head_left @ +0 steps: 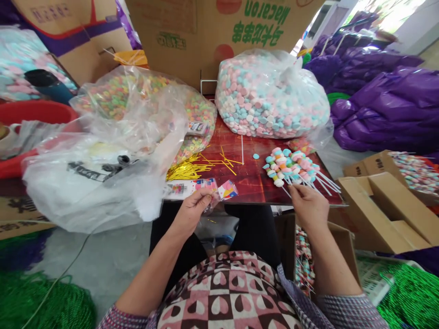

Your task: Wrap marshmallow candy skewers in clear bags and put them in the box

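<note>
My left hand [192, 208] is at the table's front edge, thumb and fingers pinched on a clear plastic bag with a colourful printed top [228, 189]. Beneath and behind it lies a stack of similar printed bags [185, 186]. My right hand [310, 205] is closed on the white stick of a marshmallow skewer, at the near side of a pile of marshmallow skewers [291, 164] in pink, blue and white. The skewer's other end merges with the pile. Gold twist ties [188, 168] lie behind the printed bags, a few scattered toward the middle.
A large bag of marshmallows [270, 100] and a bag of ring-shaped candy [137, 96] stand at the back of the red table [254, 183]. A white plastic bag [96, 183] hangs over the left edge. Cardboard boxes [384, 205] and purple bags [387, 109] are at right.
</note>
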The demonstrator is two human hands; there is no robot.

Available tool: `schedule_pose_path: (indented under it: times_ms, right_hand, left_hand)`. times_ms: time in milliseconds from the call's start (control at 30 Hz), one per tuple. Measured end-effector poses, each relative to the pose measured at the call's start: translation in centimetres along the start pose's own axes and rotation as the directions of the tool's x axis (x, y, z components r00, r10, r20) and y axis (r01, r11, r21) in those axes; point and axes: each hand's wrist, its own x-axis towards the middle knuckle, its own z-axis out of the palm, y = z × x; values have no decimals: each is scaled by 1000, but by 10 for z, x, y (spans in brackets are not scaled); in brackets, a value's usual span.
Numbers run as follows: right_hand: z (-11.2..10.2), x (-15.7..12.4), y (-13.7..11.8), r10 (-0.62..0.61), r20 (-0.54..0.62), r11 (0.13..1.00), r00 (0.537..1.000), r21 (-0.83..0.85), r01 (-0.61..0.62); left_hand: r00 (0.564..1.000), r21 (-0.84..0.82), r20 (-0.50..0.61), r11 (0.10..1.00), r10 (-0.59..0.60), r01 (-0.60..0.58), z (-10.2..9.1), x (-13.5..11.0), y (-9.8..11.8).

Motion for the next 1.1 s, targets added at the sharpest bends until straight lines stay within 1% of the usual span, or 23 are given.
schedule_pose_path:
  times_ms: [33,100,133,200,267,367,533,633,700,767,867,933,1000,1033,1100]
  right_hand:
    - [-4,-3,0,-19,-32,991,999,130,23]
    - [-15,-11,-4,-44,-44,923,998,381,58]
    - [-22,-15,-7,-50,-29,881,998,469,58]
    - [-36,-24,-14,-123,43,826,991,559,79]
    - [-48,-30,-19,-232,97,797,968,590,132]
    - [-58,-33,-23,-351,129,782,928,585,215]
    - [-58,-32,-21,-491,146,770,859,534,349]
    - [-58,-30,-16,-534,137,767,834,494,410]
    - [-59,-28,-11,-570,148,762,808,465,451]
    - [-62,-25,-6,-615,170,752,770,422,507]
    - [-65,-20,-2,-668,169,726,724,360,586]
    - [-67,-18,-3,-685,156,710,711,362,604]
    - [-68,-18,-6,-680,143,705,719,396,588]
    - [-68,-19,-7,-665,131,710,735,416,568]
    - [-67,-23,-11,-620,110,724,777,460,514]
  left_hand:
    - [1000,-23,6,1000,-4,4,0,0,1]
    - [1000,-24,17,1000,4,-3,0,-1,3]
    - [1000,-14,23,1000,5,-4,-1,-2,4]
    - [999,0,32,1000,6,-7,-2,-2,5]
    - [999,11,44,1000,20,-21,-2,-2,4]
    - [996,45,61,996,69,-72,-3,-2,4]
    - [982,125,117,978,151,-166,-7,-3,7]
    - [965,219,148,945,215,-244,-11,-2,10]
    - [943,297,180,899,279,-322,-14,0,13]
    - [908,381,227,826,352,-415,-16,3,16]
    - [843,518,308,666,441,-537,-18,7,19]
    - [799,596,361,539,482,-595,-19,9,19]
    - [765,651,386,436,515,-621,-19,8,19]
    - [755,670,387,402,529,-625,-20,8,18]
    - [745,693,382,364,546,-622,-20,6,18]
